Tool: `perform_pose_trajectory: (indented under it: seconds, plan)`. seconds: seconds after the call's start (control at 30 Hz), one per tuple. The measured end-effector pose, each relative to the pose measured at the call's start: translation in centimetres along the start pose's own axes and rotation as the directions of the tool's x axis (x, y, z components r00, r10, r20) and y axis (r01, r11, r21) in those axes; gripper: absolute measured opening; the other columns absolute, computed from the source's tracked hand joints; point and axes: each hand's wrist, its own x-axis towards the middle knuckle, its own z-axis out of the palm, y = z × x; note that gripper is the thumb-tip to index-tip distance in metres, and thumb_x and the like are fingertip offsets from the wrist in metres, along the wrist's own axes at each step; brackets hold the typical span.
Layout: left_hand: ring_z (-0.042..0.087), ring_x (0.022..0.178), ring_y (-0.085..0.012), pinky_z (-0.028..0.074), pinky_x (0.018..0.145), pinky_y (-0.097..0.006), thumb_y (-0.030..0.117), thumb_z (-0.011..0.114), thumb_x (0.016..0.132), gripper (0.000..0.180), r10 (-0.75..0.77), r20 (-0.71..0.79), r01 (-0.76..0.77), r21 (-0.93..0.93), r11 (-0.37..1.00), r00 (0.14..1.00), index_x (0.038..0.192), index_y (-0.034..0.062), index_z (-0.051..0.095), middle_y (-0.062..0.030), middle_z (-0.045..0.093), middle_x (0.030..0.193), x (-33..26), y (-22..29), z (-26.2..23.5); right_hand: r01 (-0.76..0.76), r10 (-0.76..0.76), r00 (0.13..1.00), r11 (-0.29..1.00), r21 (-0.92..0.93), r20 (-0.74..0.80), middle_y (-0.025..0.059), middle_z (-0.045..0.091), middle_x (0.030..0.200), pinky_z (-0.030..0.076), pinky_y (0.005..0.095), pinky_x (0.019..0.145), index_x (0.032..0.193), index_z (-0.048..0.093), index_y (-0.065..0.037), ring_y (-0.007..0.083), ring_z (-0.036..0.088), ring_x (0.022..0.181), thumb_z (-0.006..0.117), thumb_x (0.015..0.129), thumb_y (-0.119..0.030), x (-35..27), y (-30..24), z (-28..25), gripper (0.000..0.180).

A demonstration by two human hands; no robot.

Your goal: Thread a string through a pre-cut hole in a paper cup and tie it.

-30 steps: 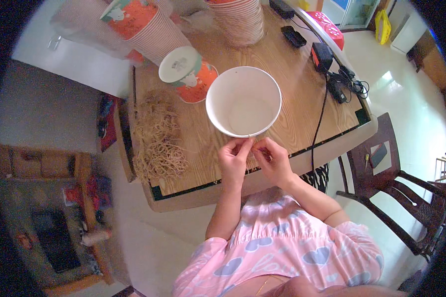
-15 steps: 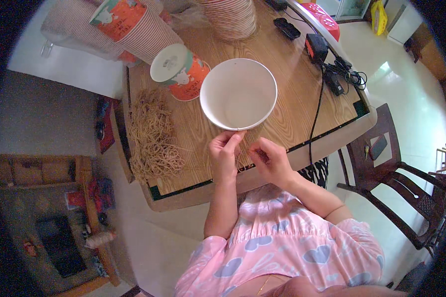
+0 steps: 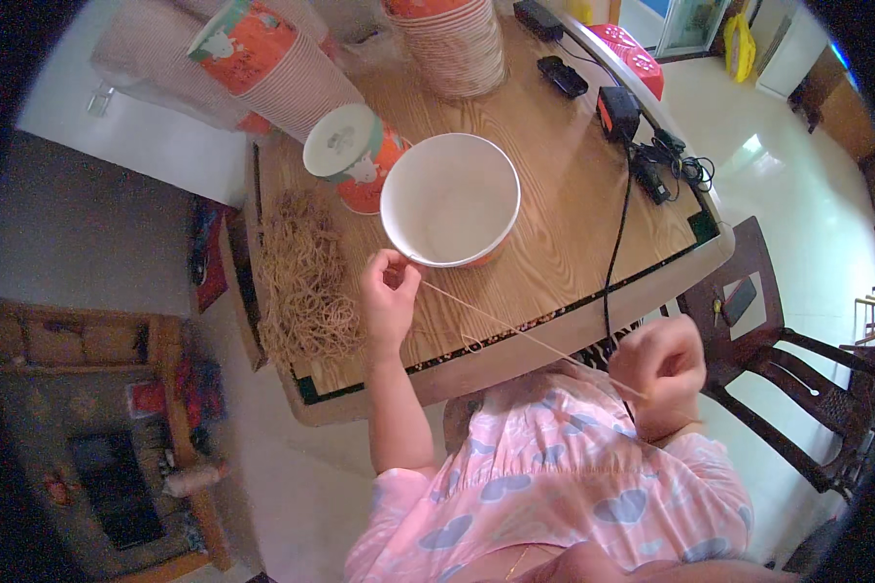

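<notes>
Ideally, string [image 3: 511, 326] is held taut by the pinched left hand [image 3: 391, 299] at the mid-frame cup [image 3: 450, 185] and fisted right hand [image 3: 657, 371], lower right.

Paper bucket [image 3: 450, 189] white inside; string [image 3: 515, 330] tan; tabletop [image 3: 559, 219] brown, wood-grained; dress [image 3: 544, 476] pink, blue-grey heart print.

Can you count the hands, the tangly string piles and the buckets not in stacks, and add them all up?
Hands: 2, left hand, right hand
String pile: 1
Unstacked buckets: 2, open bucket, bottom-up bucket
Total: 5
</notes>
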Motion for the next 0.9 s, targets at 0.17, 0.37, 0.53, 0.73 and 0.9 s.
perform_pose_trajectory:
  seconds: [0.17,0.37,0.53,0.73,0.9]
  plan:
    - [0.056,0.066,-0.0251,0.045,0.062,-0.035,0.005,0.057,0.077,0.01,0.208,0.138,-0.249,0.457,0.854,0.968,0.085,-0.0004,0.058,-0.0131,0.057,0.078,2.4,1.8,-1.8,0.023,-0.023,0.999,1.0,-0.005,-0.022,0.0115,0.055,0.055,0.033,0.029,0.046,0.059,0.057,0.003,0.0185,0.05,0.049,0.074,0.064,-0.015,0.4,-0.7,-0.8,0.026]
    - [0.058,0.078,-0.0331,0.046,0.072,-0.041,0.011,0.052,0.08,0.017,0.205,0.206,-0.291,0.686,0.667,0.957,0.084,0.0058,0.067,-0.0153,0.059,0.083,5.8,2.2,-3.0,-0.097,0.102,0.99,0.994,-0.051,0.099,0.0105,0.056,0.061,0.035,0.0288,0.051,0.064,0.059,0.005,0.0182,0.051,0.057,0.072,0.067,-0.015,0.3,-0.7,-1.1,0.024]
    - [0.057,0.088,-0.0317,0.045,0.079,-0.038,0.009,0.056,0.079,0.018,0.281,0.29,-0.403,0.698,0.592,0.915,0.094,0.0056,0.066,-0.0158,0.059,0.089,7.6,4.6,-1.2,-0.121,0.136,0.975,0.988,-0.094,0.177,0.0099,0.057,0.065,0.039,0.0278,0.061,0.07,0.06,0.003,0.0186,0.053,0.061,0.07,0.072,-0.013,1.3,-0.6,-0.6,0.019]
    - [0.056,0.089,-0.025,0.045,0.08,-0.034,0.003,0.063,0.075,0.022,0.474,0.0,-0.443,0.352,0.824,0.881,0.097,0.0046,0.062,-0.0098,0.057,0.094,1.9,6.8,-1.5,0.04,-0.044,0.994,0.998,0.044,0.105,0.0092,0.056,0.071,0.041,0.0301,0.061,0.065,0.061,0.0,0.0185,0.053,0.068,0.071,0.07,-0.012,1.5,0.5,-1.8,0.016]
    - [0.053,0.089,-0.022,0.041,0.08,-0.037,0.012,0.072,0.067,0.036,0.46,0.277,-0.536,0.484,0.691,0.844,0.102,0.0128,0.063,-0.0046,0.057,0.095,-5.6,5.6,-2.3,-0.049,0.044,0.993,0.998,-0.041,-0.113,0.007,0.056,0.072,0.042,0.0262,0.062,0.075,0.06,0.0,0.0153,0.054,0.069,0.07,0.071,-0.006,2.5,2.2,-2.8,0.012]
